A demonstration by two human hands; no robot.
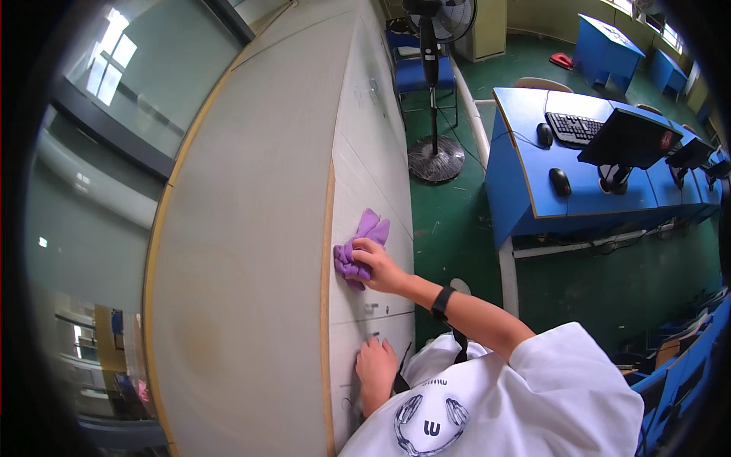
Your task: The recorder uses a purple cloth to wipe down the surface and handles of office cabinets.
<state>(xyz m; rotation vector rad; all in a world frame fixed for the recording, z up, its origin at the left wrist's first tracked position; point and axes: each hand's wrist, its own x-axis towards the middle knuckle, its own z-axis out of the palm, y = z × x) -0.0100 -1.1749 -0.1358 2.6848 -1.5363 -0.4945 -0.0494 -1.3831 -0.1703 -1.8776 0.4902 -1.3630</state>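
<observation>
My right hand, with a black band on its wrist, grips a bunched purple cloth. The cloth lies against the white cabinet front, just below the wood-coloured edge strip of the cabinet top. Two folded ends of it stick out past my fingers. Lower in the view, my left hand rests on the same cabinet front with its fingers slightly apart. Its fingertips are close to a small metal fitting; whether they touch it is unclear. Another small metal fitting sits between the two hands.
A wide pale cabinet top runs along glass windows on the left. A standing fan and a blue chair stand beyond the cabinet. On the right, a blue desk carries monitors, a keyboard and mice.
</observation>
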